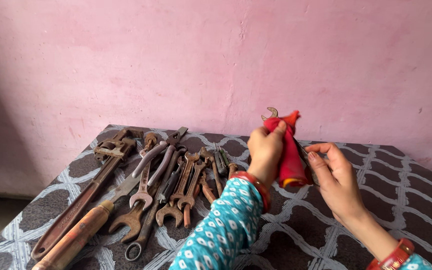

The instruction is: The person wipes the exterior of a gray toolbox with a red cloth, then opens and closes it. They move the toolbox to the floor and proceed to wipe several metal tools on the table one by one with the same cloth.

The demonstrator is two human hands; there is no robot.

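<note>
We hold a rusty spanner [272,112] upright above the surface [376,200], most of it wrapped in a red cloth [290,160] so that only its open end shows at the top. Our left hand [265,150] is closed around the cloth and the spanner inside it, near the top. Our right hand [333,177] has its fingers loosely spread and meets the cloth low down on the far side; we cannot tell whether it grips the lower end of the spanner or only steadies it, since the cloth hides that part. To the left, well apart from our hands, lies a heap of old tools: a big pipe wrench [83,195], a file with a wooden handle [76,235], pliers [163,157], and several more spanners [176,192] crossed over one another. As we judge it, the main risk is slipping: the cloth sits between our palm and the metal, so a loose hold could let the spanner slide down out of the wrap and drop onto the surface. The rough, rusted edge could also snag the cloth, or scrape our fingers where it pokes out bare.
</note>
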